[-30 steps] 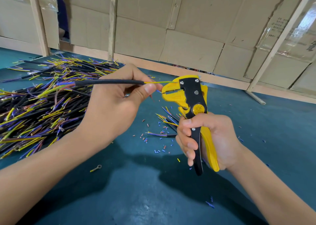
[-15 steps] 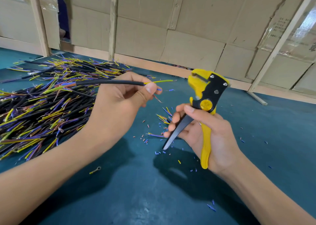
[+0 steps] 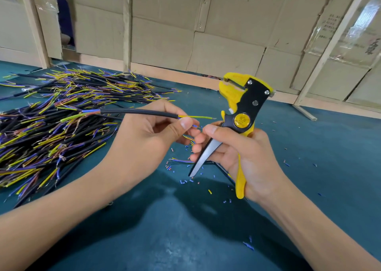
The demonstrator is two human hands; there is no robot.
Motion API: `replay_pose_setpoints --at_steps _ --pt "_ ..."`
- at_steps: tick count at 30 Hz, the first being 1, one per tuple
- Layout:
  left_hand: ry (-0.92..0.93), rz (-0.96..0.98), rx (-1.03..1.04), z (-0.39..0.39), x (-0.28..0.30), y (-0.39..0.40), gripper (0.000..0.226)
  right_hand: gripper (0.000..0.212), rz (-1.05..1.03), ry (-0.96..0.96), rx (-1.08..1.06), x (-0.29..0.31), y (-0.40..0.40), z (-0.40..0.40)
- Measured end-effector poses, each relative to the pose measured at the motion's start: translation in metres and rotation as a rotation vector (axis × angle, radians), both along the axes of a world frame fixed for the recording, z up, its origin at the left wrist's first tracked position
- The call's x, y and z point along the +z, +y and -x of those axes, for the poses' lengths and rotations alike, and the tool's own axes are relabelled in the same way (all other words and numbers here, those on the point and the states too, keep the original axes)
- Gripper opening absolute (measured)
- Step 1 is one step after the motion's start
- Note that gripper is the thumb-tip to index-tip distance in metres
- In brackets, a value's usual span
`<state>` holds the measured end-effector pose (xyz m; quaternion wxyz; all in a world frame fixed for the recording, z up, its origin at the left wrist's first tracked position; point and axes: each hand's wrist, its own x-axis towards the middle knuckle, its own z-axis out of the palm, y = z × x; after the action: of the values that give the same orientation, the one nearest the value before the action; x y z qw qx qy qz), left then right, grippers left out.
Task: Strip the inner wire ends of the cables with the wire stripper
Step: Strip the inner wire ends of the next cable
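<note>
The left hand (image 3: 142, 134) grips one black cable (image 3: 140, 112) above the counter (image 3: 309, 167), fingers curled round the sheath near its right end, with the thumb tip pressed towards the fingertips just below the exposed inner wires. The cable runs roughly level from left to right; at its left end, coloured inner wires fan out over the pile of cables (image 3: 61, 122). At its right end a yellow-green inner wire (image 3: 196, 117) projects to the right, its tip bare and free, near the wire stripper (image 3: 241, 114) but apart from it. A second, bluish inner wire shows just beside the thumb tip; whether it is pinched cannot be told. The right hand (image 3: 243, 157) holds the wire stripper upright, head up and tilted slightly to the right. The yellow handle lies in the palm, the thumb rests beside the round yellow pivot cap, and the fingers curl round the black handle, which is swung out to the lower left, so the two handles stand spread apart. The jaws at the yellow head are parted and hold nothing. Small cut insulation bits (image 3: 185, 181), blue, yellow and reddish, lie scattered on the counter beneath both hands. A cardboard wall (image 3: 226, 33) stands behind the counter.
</note>
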<state>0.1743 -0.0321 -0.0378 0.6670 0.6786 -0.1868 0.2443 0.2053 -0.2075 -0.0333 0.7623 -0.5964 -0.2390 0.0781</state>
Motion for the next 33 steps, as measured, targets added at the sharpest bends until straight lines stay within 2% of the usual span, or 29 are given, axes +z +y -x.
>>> replay_pose_setpoints --at_steps 9,12,15,25,33 --pt "0.081 0.024 -0.008 0.0016 -0.0002 0.0011 0.020 0.014 0.109 -0.009 -0.031 -0.0010 -0.0009 -0.0003" --pt "0.143 0.066 -0.031 0.0011 0.0001 0.0016 0.020 0.015 0.081 -0.002 -0.029 -0.0002 0.0002 0.0002" --pt "0.179 0.133 -0.091 0.0015 0.0011 0.0008 0.010 0.015 0.044 0.015 -0.030 0.0003 0.0016 0.0001" --pt "0.257 0.234 -0.149 0.0008 0.0021 0.0000 0.009 0.017 0.020 0.002 -0.084 -0.0024 0.0061 0.0023" --pt "0.276 0.266 -0.226 0.0024 0.0080 0.0032 0.028 0.017 0.004 0.007 -0.052 0.0038 -0.0002 0.0001"
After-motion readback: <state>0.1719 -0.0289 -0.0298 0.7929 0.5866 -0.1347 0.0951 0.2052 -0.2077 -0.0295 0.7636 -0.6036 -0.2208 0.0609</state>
